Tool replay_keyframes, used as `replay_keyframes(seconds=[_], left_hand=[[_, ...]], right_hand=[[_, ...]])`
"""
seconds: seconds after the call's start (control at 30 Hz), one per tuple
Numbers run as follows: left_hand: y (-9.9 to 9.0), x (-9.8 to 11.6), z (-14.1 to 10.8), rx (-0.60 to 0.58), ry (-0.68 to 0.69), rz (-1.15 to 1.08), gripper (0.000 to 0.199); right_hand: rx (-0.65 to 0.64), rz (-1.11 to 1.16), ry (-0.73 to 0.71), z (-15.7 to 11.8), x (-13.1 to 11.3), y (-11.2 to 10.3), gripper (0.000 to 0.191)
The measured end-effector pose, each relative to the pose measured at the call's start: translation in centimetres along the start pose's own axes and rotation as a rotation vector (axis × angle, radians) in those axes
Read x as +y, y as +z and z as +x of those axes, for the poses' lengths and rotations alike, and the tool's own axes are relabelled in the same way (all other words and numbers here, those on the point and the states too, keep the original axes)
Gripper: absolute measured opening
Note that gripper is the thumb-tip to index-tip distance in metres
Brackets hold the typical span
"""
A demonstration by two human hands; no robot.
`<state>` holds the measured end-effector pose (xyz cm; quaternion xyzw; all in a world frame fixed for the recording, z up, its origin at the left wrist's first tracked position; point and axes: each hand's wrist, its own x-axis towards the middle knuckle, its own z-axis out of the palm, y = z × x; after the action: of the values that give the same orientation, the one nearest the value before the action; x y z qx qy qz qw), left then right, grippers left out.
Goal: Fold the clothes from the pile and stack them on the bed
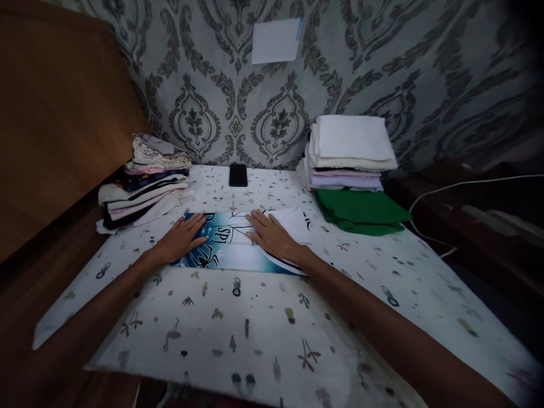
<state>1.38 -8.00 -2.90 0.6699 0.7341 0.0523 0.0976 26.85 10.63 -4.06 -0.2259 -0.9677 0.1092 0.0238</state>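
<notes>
A folded blue-and-white shirt [238, 255] with a spider print and black lettering lies flat across the middle of the table. My left hand [182, 238] rests on its left end, palm down with the fingers stretched out. On the right part of the same shirt lies my right hand [274, 235], also flat with the fingers spread. Neither hand grips anything. The palms cover parts of the print.
A printed white cloth covers the table [238, 328]. Folded clothes [147, 187] are stacked at the back left, and another stack [352, 147] sits at the back right behind a green folded cloth [361, 212]. A black phone [238, 175] lies near the wall. A white cable [476, 180] hangs at right.
</notes>
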Motion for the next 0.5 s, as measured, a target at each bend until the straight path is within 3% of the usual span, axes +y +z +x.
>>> replay_keyframes(seconds=[0.1,0.2,0.33,0.5], left_hand=[[0.1,-0.6,-0.1,0.02,0.0,-0.046,0.072],[-0.3,-1.7,0.3,0.147,-0.008,-0.184,0.068],[-1.6,-3.7,2.3,0.299,-0.141,-0.233,0.053],[-2.9,-5.4,5.3,0.229,-0.31,-0.162,0.03]], right_hand=[[-0.01,0.031,0.011,-0.2,-0.4,-0.8,0.062],[0.025,0.069,0.024,-0.4,-2.3,-2.0,0.06],[0.058,0.088,-0.046,-0.1,-7.9,-2.6,0.059],[0.104,0.103,-0.216,0.7,-15.6,-1.0,0.048]])
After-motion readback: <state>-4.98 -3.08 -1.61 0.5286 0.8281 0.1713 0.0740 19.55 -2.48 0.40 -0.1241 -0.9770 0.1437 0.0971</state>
